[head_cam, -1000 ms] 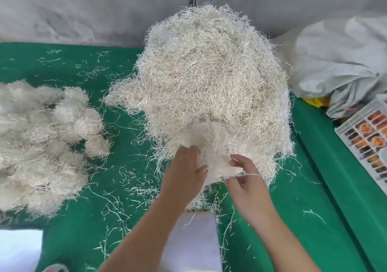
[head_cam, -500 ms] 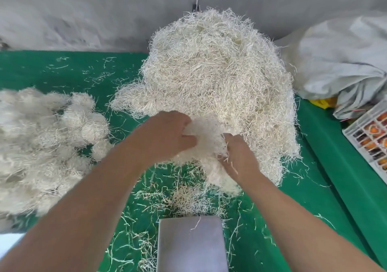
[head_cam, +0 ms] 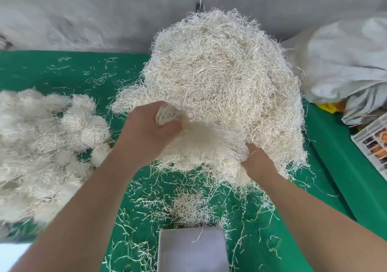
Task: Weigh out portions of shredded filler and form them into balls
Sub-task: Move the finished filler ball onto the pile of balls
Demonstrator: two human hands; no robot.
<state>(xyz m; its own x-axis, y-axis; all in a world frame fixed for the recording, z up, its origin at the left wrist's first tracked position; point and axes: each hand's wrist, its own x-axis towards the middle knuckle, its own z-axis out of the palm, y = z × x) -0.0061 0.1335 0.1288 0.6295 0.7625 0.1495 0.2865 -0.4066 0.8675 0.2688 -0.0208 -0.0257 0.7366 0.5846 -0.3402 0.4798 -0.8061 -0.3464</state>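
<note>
A green table (head_cam: 345,167) carries a big heap of shredded filler (head_cam: 222,87) at its middle, against the grey wall. To the left lies a pile of finished balls (head_cam: 41,146). Both hands dig into the heap's near edge — the left hand (head_cam: 146,133) curls round a tuft, the right hand (head_cam: 255,161) is buried to the knuckles, its grip hidden. A metal scale plate (head_cam: 191,250) sits nearest, bare but for one strand.
</note>
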